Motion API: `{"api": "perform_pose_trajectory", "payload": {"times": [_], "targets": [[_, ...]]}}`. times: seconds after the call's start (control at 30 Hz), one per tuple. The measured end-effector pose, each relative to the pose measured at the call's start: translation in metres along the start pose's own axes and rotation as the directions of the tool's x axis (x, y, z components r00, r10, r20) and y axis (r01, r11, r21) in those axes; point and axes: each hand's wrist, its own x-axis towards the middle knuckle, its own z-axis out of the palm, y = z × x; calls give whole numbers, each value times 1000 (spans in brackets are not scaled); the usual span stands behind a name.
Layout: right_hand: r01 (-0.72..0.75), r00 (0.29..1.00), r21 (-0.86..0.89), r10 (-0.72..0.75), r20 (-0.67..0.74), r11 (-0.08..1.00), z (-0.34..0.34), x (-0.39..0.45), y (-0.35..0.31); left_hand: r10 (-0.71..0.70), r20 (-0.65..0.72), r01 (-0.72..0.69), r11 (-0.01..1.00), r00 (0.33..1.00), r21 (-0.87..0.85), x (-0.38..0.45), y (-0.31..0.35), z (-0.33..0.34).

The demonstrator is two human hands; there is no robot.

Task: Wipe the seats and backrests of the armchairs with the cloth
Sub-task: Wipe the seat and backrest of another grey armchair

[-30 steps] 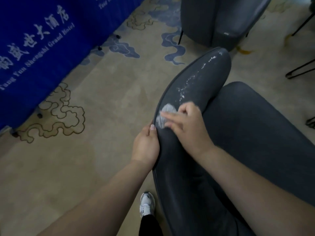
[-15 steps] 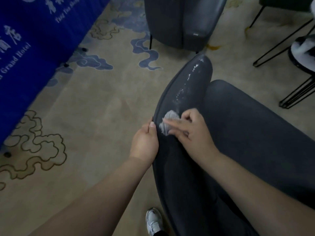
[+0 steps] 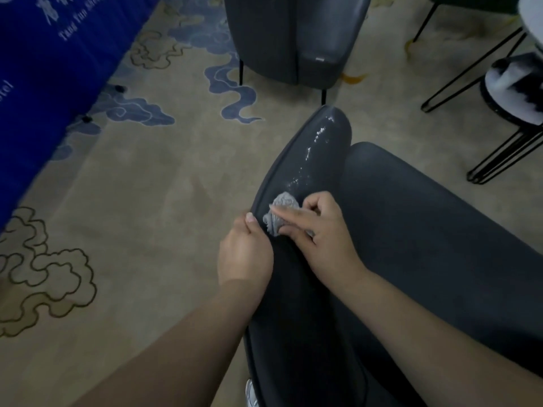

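A person leans over a dark grey armchair [image 3: 426, 230] and works along the top edge of its curved backrest [image 3: 311, 171]. The right hand [image 3: 320, 230] presses a small crumpled grey cloth [image 3: 279, 214] against the padded top edge of the backrest, about halfway along the visible stretch. Its forefinger lies straight across the cloth while the other fingers [image 3: 311, 205] curl in over the bundle and pinch it from behind. The left hand [image 3: 245, 254] grips the outer edge of the backrest just beside the cloth, the thumb lying up along the rim and the remaining fingers wrapped round the back side, out of sight.

Beyond the cloth, toward the far end of the backrest, a line of pale wet spots [image 3: 314, 145] shines on the surface. The seat of the armchair spreads out to the right of the backrest, beneath the right forearm.

On the patterned carpet [image 3: 147, 186] stands a second grey armchair [image 3: 293, 36] near the top edge of the view, resting on thin black legs. At the left edge hangs a blue cloth with white lettering [image 3: 53, 48]. At the right edge stands a small stool with black wire legs [image 3: 511, 92]. A white shoe [image 3: 251, 395] peeks out at the bottom edge, beside the base of the near armchair.
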Motion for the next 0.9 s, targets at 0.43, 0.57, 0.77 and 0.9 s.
{"api": "perform_pose_trajectory", "payload": {"times": [0.43,0.57,0.77,0.9], "targets": [[-225,971,224,238,-33,948,-12,41,4,37,-14,-32,961,999,274,-8,12,0],[-292,917,313,357,-177,904,-31,84,26,111,11,-108,931,994,348,-11,14,-1],[-309,817,538,508,-273,784,-39,153,75,115,31,-118,919,993,377,-11,14,1],[-449,814,339,535,-225,827,-33,189,101,96,18,-96,924,995,369,-10,13,2]]}}
